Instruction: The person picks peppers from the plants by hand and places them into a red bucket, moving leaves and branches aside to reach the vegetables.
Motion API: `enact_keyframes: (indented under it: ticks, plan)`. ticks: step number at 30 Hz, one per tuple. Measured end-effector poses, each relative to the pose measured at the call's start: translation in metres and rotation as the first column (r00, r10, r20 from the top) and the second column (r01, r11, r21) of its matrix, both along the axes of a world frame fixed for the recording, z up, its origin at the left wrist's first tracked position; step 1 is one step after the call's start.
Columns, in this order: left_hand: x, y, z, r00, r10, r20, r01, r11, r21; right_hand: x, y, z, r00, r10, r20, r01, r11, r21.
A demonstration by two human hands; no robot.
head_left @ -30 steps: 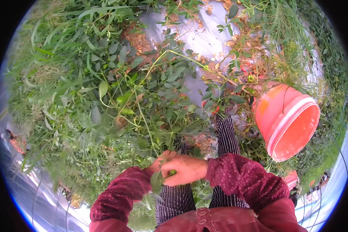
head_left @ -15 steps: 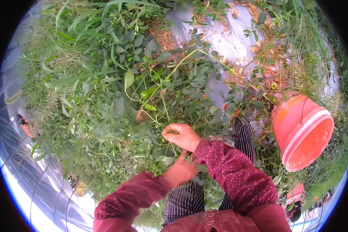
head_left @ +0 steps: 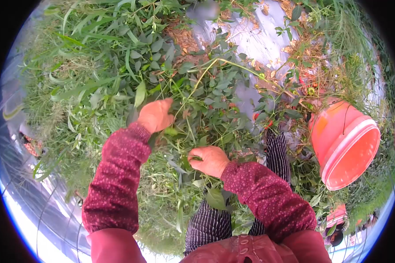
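My left hand (head_left: pixel 156 116) is in among the leaves of a pepper plant (head_left: pixel 219 90), its fingers curled together and their tips largely hidden. A light green pepper (head_left: pixel 171 131) hangs just below its fingers. Lower and to the right, my right hand (head_left: pixel 210 161) is closed, thumb against fingers. A bit of green shows in its grip, too small to tell whether it is a pepper or a stem. One long bent yellow-green branch (head_left: pixel 201 79) arches over from the right toward my left hand.
An orange-red bucket (head_left: pixel 338 136) lies tipped at the right, its mouth toward me. Pale plastic sheeting (head_left: pixel 259 39) with dry leaves covers the ground ahead. Tall grass (head_left: pixel 83 87) grows thickly at left. Red peppers (head_left: pixel 268 124) show beside my striped trouser leg (head_left: pixel 277 153).
My left hand has moved up and forward, away from my right wrist, to the hanging green peppers. My right hand has barely moved and stays closed.
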State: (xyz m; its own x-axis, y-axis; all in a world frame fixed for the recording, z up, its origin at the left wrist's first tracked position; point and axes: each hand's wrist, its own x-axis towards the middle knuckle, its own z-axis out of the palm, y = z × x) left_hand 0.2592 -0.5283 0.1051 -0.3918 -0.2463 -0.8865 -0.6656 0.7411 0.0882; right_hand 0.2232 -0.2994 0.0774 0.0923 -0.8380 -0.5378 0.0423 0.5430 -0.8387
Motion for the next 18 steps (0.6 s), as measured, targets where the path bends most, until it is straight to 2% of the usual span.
enact_keyframes:
  ticks: [1, 3, 4, 5, 7, 8, 10, 12, 14, 15, 16, 17, 18]
  plan:
    - [0.007, 0.006, 0.003, 0.999, 0.036, 0.000, -0.036, 0.999, 0.003, 0.004, 0.006, -0.001, 1.000, 0.001, 0.009, -0.002, 1.000, 0.006]
    - [0.022, 0.024, 0.022, 0.928, 0.269, -0.257, -0.286, 0.958, -0.031, 0.009, 0.012, 0.001, 1.000, 0.003, 0.027, -0.004, 0.998, 0.059]
    - [0.034, 0.032, 0.029, 0.808, 0.440, -0.392, -0.449, 0.891, 0.075, 0.009, 0.015, 0.004, 0.997, 0.040, 0.060, -0.047, 0.991, 0.127]
    - [0.046, 0.041, 0.037, 0.639, 0.590, -0.493, -0.575, 0.792, 0.203, 0.013, 0.017, 0.005, 0.997, 0.034, 0.064, -0.042, 0.991, 0.125]
    - [0.052, 0.065, 0.065, 0.489, 0.746, -0.452, -0.710, 0.642, 0.290, 0.020, 0.022, 0.004, 0.995, -0.017, 0.097, 0.008, 0.995, 0.095]
    - [0.062, 0.078, 0.074, 0.578, 0.715, -0.394, -0.690, 0.686, 0.232, 0.023, 0.022, 0.003, 0.995, 0.006, 0.096, -0.015, 0.995, 0.102]
    - [0.085, 0.108, 0.082, 0.666, 0.552, -0.503, -0.521, 0.826, 0.216, 0.020, 0.021, 0.007, 0.993, 0.028, 0.115, -0.043, 0.991, 0.125]
    - [0.092, 0.126, 0.093, 0.678, 0.535, -0.504, -0.508, 0.837, 0.204, 0.023, 0.022, 0.007, 0.988, 0.048, 0.148, -0.070, 0.986, 0.151]
    - [0.096, 0.137, 0.102, 0.692, 0.518, -0.503, -0.499, 0.847, 0.185, 0.029, 0.024, 0.003, 0.994, -0.006, 0.113, -0.003, 0.997, 0.079]
    - [0.094, 0.140, 0.107, 0.574, 0.737, -0.356, -0.708, 0.666, 0.236, 0.032, 0.023, 0.002, 0.993, -0.004, 0.120, -0.005, 0.997, 0.076]
    - [0.094, 0.142, 0.113, 0.393, 0.899, -0.194, -0.869, 0.432, 0.241, 0.035, 0.024, 0.001, 0.996, 0.005, 0.094, -0.011, 0.998, 0.066]
    - [0.092, 0.143, 0.121, 0.390, 0.901, -0.191, -0.873, 0.428, 0.235, 0.036, 0.024, 0.001, 0.998, 0.016, 0.067, -0.020, 0.998, 0.056]
    - [0.089, 0.145, 0.129, 0.391, 0.909, -0.145, -0.874, 0.416, 0.251, 0.037, 0.020, 0.000, 0.996, 0.062, 0.067, -0.070, 0.990, 0.119]
